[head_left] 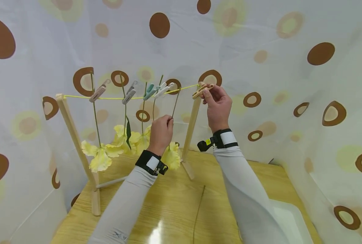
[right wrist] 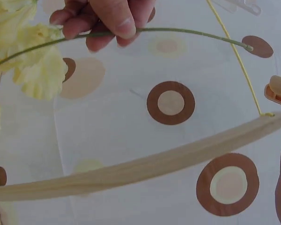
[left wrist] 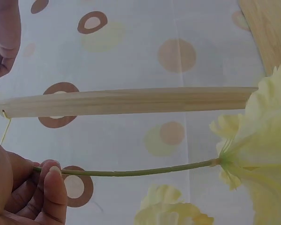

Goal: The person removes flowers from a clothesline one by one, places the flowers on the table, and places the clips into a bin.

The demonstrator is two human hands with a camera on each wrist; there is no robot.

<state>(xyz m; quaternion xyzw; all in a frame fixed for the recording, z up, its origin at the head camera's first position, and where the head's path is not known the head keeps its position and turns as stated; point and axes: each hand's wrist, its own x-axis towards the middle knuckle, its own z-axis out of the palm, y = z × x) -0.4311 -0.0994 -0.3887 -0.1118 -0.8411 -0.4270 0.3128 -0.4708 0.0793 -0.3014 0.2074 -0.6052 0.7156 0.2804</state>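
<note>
We see the L hand (head_left: pixel 161 132) w/ its grip pinched on the green stem (left wrist: pixel 136 173) of a yellow flower (head_left: pixel 171 157), thumb & fingers closed round it. The flower hangs head-down, bloom below that hand, stem tip up at the yellow string (head_left: pixel 111 98); in the R wrist view we see the tip cross the string, tho we can't tell if they touch. The R hand (head_left: pixel 219 106) is up nr the top of the R post (head_left: pixel 191 128), its grip grasping a tan peg (head_left: pixel 203 91) btwn thumb & fingers. We find that peg right by the string's R end.

Along the string, L to R, we count 4 more: pinkish peg (head_left: pixel 97 94), grey peg (head_left: pixel 129 96), teal peg (head_left: pixel 149 92), white peg (head_left: pixel 162 90), each at a stem whose end pokes up above the string. We see the hung flowers (head_left: pixel 100 157) head-down too, some overlapping; a dark leaf (head_left: pixel 128 132) hangs among them. The L post (head_left: pixel 78 139) takes the string's other end. Both posts stand on the wood tabletop (head_left: pixel 175 203), w/ a pale bar (head_left: pixel 111 183) low by the L one. A white tray (head_left: pixel 294 220) sits far R, partly behind the R sleeve (head_left: pixel 245 189). Backdrop: white sheet (head_left: pixel 181 51) w/ brown & tan circles.
</note>
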